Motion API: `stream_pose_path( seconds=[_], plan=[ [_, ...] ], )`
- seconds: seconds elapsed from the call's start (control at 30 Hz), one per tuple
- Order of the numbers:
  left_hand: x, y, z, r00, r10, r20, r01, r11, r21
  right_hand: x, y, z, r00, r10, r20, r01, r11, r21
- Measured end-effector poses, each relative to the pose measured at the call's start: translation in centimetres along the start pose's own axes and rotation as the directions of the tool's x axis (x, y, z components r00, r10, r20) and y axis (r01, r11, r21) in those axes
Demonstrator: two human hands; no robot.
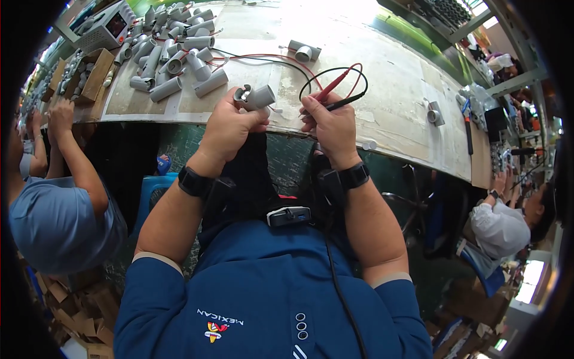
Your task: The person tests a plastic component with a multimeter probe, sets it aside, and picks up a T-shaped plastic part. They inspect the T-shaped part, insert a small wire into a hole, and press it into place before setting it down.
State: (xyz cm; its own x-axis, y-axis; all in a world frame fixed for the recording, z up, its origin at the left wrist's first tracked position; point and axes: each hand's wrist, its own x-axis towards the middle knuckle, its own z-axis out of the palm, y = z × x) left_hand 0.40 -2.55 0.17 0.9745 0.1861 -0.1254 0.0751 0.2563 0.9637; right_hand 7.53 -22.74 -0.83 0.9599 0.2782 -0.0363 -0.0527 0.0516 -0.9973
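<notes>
Near the front edge of the workbench [257, 36], my left hand [230, 124] grips a grey tubular housing [258, 97] that has a cut-out end and a short wire. My right hand [332, 127] is closed around a pair of test probes, a red probe [332, 85] and a black probe [347, 102]. Their tips point toward the housing but stay apart from it. Thin red and black leads loop from the probes across the bench to the left. Fingers partly hide the lower side of the housing.
A heap of similar grey housings [173, 54] covers the bench's left side. A single grey housing [304, 51] lies ahead, another grey housing [434, 113] to the right. A boxy instrument with a display [107, 27] and a cardboard box [94, 75] stand far left. People sit on both sides.
</notes>
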Motion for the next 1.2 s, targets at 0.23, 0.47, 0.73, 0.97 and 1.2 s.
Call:
stream_pose_path(
  seconds=[0.23,0.47,0.73,0.97,1.2],
  plan=[
    [-0.8,-0.8,0.4,0.995,0.093,-0.048,-0.076,0.960,0.271,0.6,0.3,2.0,0.998,-0.056,-0.008,0.056,0.995,0.079],
    [-1.1,-0.9,0.3,0.993,0.084,-0.088,-0.057,0.961,0.270,1.1,0.7,3.6,0.998,-0.061,0.018,0.061,0.998,-0.023],
    [-0.9,-1.0,0.2,0.993,0.058,-0.098,-0.033,0.971,0.236,1.2,0.7,4.1,0.997,-0.079,-0.011,0.078,0.991,-0.107],
    [-0.9,-1.3,0.2,0.993,0.046,-0.107,-0.021,0.975,0.223,0.7,0.7,4.5,0.987,-0.152,-0.043,0.139,0.965,-0.224],
    [-1.3,-2.2,-0.1,0.993,0.082,-0.084,-0.063,0.976,0.208,0.7,0.7,4.7,0.985,-0.165,-0.048,0.148,0.956,-0.255]
  ],
)
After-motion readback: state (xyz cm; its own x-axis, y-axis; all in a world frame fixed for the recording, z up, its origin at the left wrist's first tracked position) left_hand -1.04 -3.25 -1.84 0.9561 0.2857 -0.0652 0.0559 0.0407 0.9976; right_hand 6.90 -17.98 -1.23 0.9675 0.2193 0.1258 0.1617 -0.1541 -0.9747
